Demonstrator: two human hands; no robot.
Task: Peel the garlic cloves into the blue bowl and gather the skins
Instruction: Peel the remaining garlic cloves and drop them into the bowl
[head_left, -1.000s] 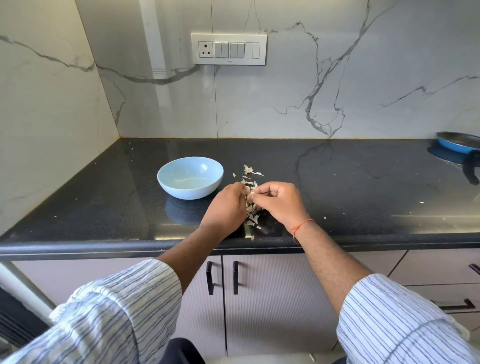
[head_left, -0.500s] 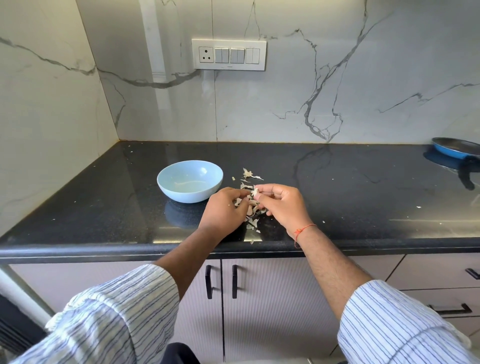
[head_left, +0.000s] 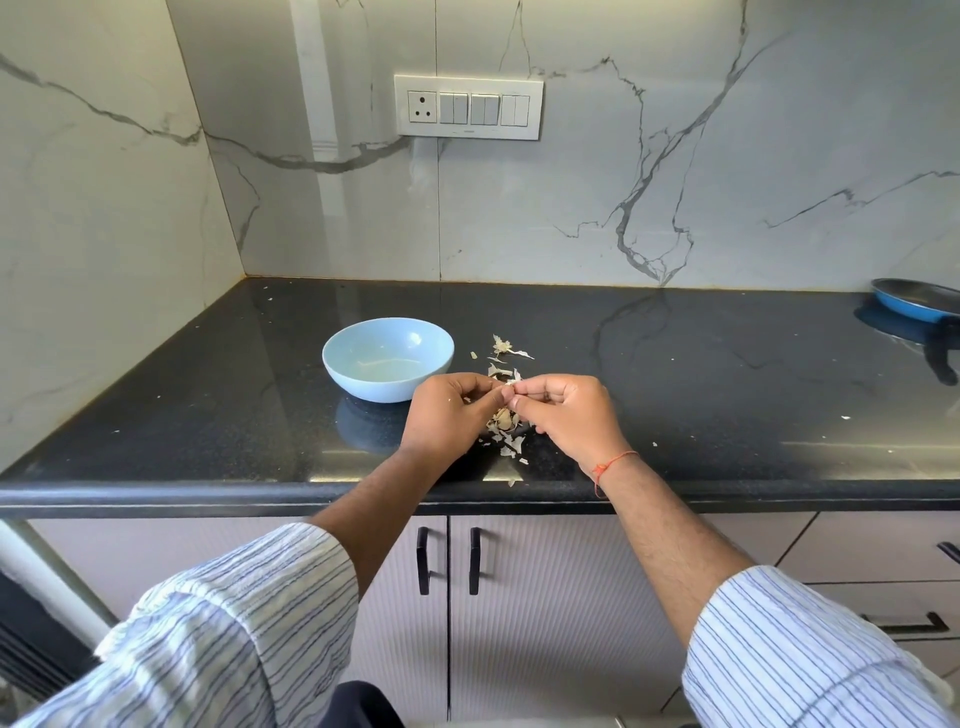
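Note:
A light blue bowl (head_left: 388, 358) stands on the black counter (head_left: 675, 395), left of my hands. My left hand (head_left: 448, 413) and my right hand (head_left: 563, 415) meet fingertip to fingertip just right of the bowl, both pinching a small garlic clove (head_left: 510, 385) with a flake of skin sticking up from it. Papery garlic skins (head_left: 506, 439) lie in a loose heap under and between my hands. More skins (head_left: 505, 349) lie scattered farther back on the counter. Most of the clove is hidden by my fingers.
A blue frying pan (head_left: 917, 301) sits at the counter's far right edge. A marble wall with a switch panel (head_left: 468, 107) stands behind. Small skin flecks (head_left: 655, 445) dot the counter. Cabinet doors with black handles (head_left: 449, 560) are below the front edge.
My hands have stayed together at the same spot over the skin heap, with the fingers shifting slightly on the clove. The view has tilted a little.

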